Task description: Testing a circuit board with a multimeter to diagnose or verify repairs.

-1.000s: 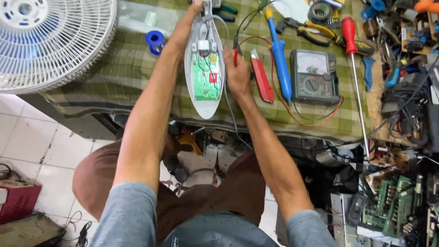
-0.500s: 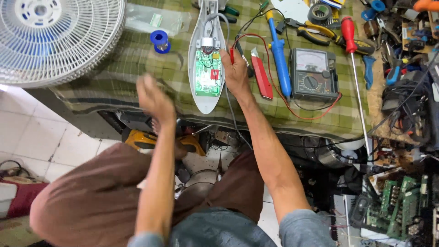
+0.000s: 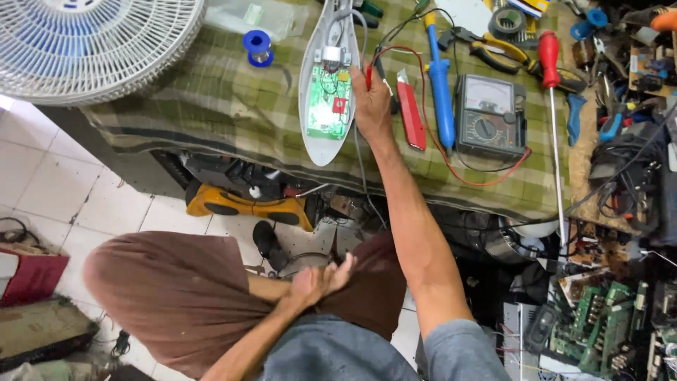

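The left hand has come off the surface since 1 second ago, when both hands framed the opened lamp. It now sits low in the lap, fingers curled against the brown shorts, its grip closed on nothing that I can make out. The right hand stays at the lamp's right edge, fingers bent around a red probe just beside the housing; the grip is closed on that probe as far as the view shows.

The lamp lies lengthwise on the green checked cloth, white shell open, with a green circuit board and a small red part showing inside. With only 1 hand on it, the lamp rests on the cloth rather than being steadied from both sides.

To the right lie a red knife, a blue soldering iron, and a grey analogue meter with a pale dial face and red leads looping around it. Further right is a long screwdriver with a red handle, and at the far edge yellow-handled pliers and a roll of black tape. A blue spool sits left of the lamp, near a clear plastic bag holding a small green label. A white fan fills the far left corner. Green boards pile up at the near right.
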